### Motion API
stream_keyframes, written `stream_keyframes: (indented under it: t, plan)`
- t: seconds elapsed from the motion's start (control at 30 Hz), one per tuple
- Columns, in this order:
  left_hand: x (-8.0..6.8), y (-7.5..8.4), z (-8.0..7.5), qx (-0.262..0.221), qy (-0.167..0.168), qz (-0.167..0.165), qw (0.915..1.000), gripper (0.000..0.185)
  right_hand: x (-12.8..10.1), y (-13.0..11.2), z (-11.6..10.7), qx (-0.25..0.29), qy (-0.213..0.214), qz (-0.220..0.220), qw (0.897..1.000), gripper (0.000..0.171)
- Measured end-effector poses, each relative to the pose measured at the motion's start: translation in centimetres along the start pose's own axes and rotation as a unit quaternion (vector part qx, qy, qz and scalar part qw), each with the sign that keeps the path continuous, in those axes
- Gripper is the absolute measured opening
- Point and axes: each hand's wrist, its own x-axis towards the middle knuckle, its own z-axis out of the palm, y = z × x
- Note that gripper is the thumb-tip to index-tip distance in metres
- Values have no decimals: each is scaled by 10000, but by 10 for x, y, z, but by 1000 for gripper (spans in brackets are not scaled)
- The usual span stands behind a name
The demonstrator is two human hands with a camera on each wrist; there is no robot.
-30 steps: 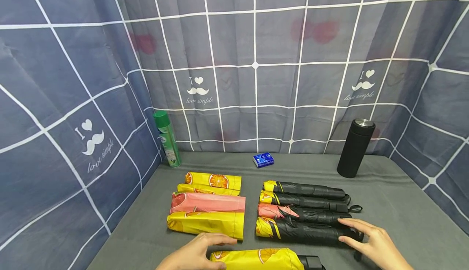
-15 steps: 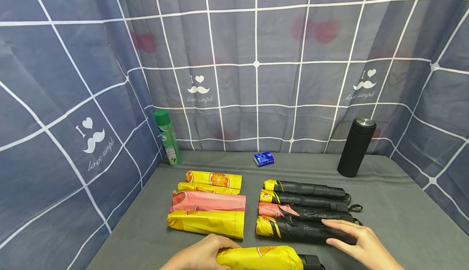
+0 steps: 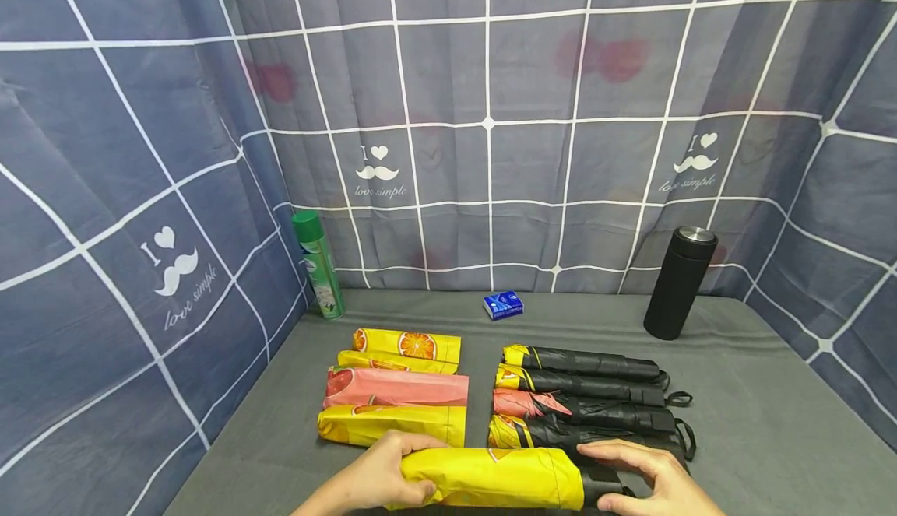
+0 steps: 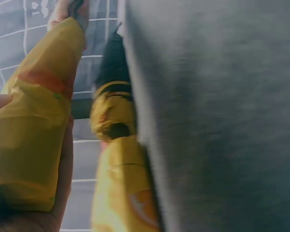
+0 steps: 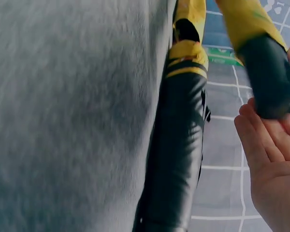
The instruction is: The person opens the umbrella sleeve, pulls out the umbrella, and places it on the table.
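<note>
While both hands are sitting low at 6 o'clock on the grey table (image 3: 757, 391), here's the rundown:

Yellow umbrella (image 3: 490, 477): lying crosswise at 6 o'clock, sleeve on, black handle (image 3: 599, 481) poking out toward 3 o'clock.
Left hand (image 3: 381, 477): fingers are curling round the 9 o'clock end of the yellow umbrella, properly gripping it.
Right hand (image 3: 652, 481): wrapping the black handle, thumb under and fingers over, so it's holding on too.
Bare umbrellas (image 3: 589, 399): four black ones are lying in a row just past the right hand, toward 12 o'clock.
Sleeved stack (image 3: 399, 387): yellow and pink ones are sitting just past the left hand.
Spray can (image 3: 318, 267): standing at 10 o'clock by the curtain.
Blue packet (image 3: 503, 305): lying at 12 o'clock.
Black flask (image 3: 678, 282): standing upright at 2 o'clock.
</note>
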Motion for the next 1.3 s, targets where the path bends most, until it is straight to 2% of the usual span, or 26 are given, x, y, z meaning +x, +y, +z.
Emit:
stream_keyframes:
  t: [0.1,0.33,0.5,0.63,0.8,0.87,0.93,1.07,1.13,1.3]
  plan:
    - [1,8,-2,73,213,177,9996,41,2,-7,3,461,16,400,9981,48]
    - [2,20,-1,618,419,866,9934,45,8,-17,7,954,310,449,9939,44]
    - [3,24,-1,905,452,1181,9878,50,9,-24,7,897,418,717,9925,42]
    - [2,27,-5,649,294,1078,9916,49,10,-29,6,888,537,739,9918,42]
    - [-7,26,-15,45,158,915,9957,48,5,-32,-2,2001,374,1038,9735,43]
    - [-11,24,-20,-151,159,883,9959,48,2,-31,-6,2185,396,1065,9692,44]
    - [-15,21,-25,-336,174,946,9948,46,-1,-30,-9,1831,546,918,9773,45]
    - [-20,16,-33,-822,195,1190,9893,41,-7,-26,-14,1256,782,832,9855,45]
    - [-22,15,-35,-989,206,1221,9874,39,-11,-25,-16,1287,840,885,9841,44]
    - [-29,15,-39,-809,422,1117,9895,39,-18,-20,-18,1386,996,758,9824,45]
